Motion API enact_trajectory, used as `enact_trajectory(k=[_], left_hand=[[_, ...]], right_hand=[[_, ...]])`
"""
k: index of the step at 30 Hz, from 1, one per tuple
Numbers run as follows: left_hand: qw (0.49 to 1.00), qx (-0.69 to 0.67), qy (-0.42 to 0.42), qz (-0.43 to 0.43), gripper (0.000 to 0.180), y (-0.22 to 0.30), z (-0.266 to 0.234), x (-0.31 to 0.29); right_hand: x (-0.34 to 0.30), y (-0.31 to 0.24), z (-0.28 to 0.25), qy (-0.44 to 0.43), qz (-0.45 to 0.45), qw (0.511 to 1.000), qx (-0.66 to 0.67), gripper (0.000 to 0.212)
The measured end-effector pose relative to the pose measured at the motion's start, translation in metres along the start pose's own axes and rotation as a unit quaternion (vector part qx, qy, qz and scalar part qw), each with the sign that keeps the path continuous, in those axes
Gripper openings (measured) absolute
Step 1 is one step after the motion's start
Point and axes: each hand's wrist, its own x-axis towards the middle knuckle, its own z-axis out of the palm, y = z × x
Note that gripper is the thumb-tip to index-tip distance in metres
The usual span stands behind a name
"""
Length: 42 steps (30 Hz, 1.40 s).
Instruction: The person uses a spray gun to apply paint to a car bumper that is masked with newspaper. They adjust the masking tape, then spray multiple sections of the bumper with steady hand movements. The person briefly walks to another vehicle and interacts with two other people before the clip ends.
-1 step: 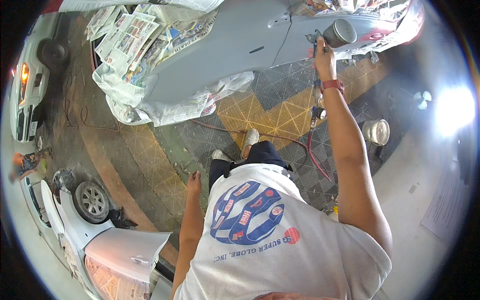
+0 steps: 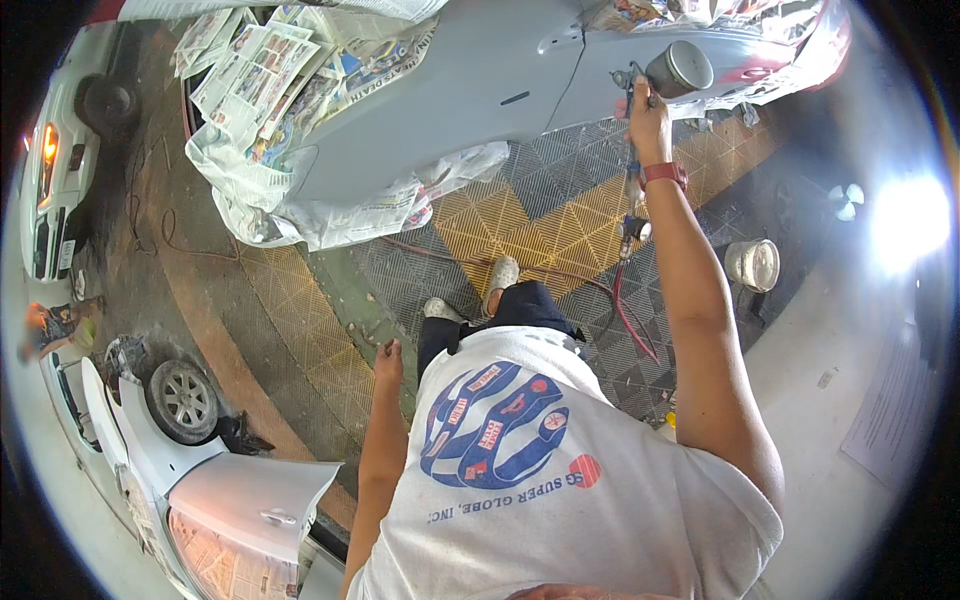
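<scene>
My right hand point(image 2: 650, 122) is closed around a spray gun point(image 2: 628, 80) at the end of my outstretched arm. A dark grey paint cup point(image 2: 684, 70) tops the gun, tilted to the right. Just beyond the gun lies the grey side panel of a car point(image 2: 460, 85); I cannot tell how wide the gap is. A round fitting point(image 2: 634, 229) hangs below my grip, joined to a red hose point(image 2: 628, 318). At my left side my left hand point(image 2: 389, 362) hangs low, fingers curled, with nothing seen in it.
Newspaper sheets point(image 2: 262, 85) and plastic cover parts of the grey car. A stained bucket point(image 2: 752, 265) stands right of my arm, near a bright lamp point(image 2: 908, 222). Hose crosses the tiled floor point(image 2: 530, 235). White car parts and a wheel point(image 2: 183, 402) are at left, below another vehicle point(image 2: 50, 190).
Almost nothing differs. At the far left edge, a blurred person has shifted slightly. My right hand keeps the spray gun in nearly the same place.
</scene>
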Motion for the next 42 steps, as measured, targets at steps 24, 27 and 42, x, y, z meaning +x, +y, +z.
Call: enact_trajectory(k=[24,27,42], left_hand=[[0.985,-0.155,0.033,-0.062,0.060,-0.083,-0.018,-0.046],[0.987,-0.125,0.027,-0.099,0.058,-0.093,-0.024,-0.052],[0.998,-0.050,-0.014,0.020,0.066,-0.038,-0.010,-0.019]], right_hand=[[-0.298,-0.082,0.329,-0.333,-0.208,0.919,0.029,0.058],[-0.291,-0.076,0.342,-0.392,-0.161,0.904,0.054,0.061],[-0.119,0.047,0.112,-0.111,-0.068,0.991,0.015,0.054]])
